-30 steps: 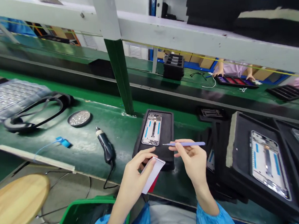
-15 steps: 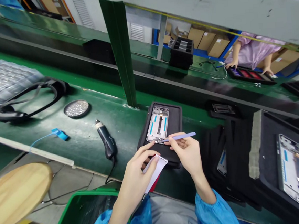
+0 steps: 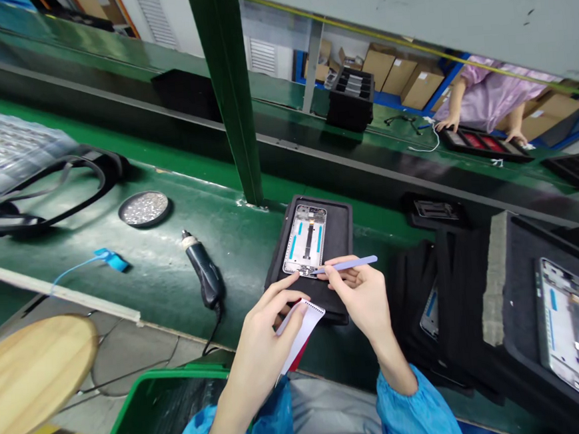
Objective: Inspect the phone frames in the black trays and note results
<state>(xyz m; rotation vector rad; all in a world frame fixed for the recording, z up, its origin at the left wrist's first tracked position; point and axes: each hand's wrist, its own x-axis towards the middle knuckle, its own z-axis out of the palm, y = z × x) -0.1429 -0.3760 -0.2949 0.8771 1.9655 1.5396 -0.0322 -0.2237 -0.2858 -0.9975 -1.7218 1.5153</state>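
A silver phone frame [image 3: 305, 240] lies in a black foam tray [image 3: 340, 229] on the green bench. My right hand [image 3: 361, 298] grips lavender tweezers [image 3: 348, 264], with their tip at the frame's near end. My left hand [image 3: 265, 329] holds a white strip of small parts [image 3: 301, 330] with a red edge, and its forefinger reaches to the frame's near edge beside the tweezer tip.
A black electric screwdriver [image 3: 204, 275] with its cable lies left of the tray. Farther left are a round dish of screws [image 3: 144, 208], a blue wrist-strap clip [image 3: 111, 259] and a black band [image 3: 42, 193]. More trays with frames [image 3: 573, 322] stack at the right. Another person's hands [image 3: 478, 128] work across the belt.
My view dropped toward the bench. My right hand brought the tweezers from above the tray down to the frame's near end, and my left forefinger came up beside them.
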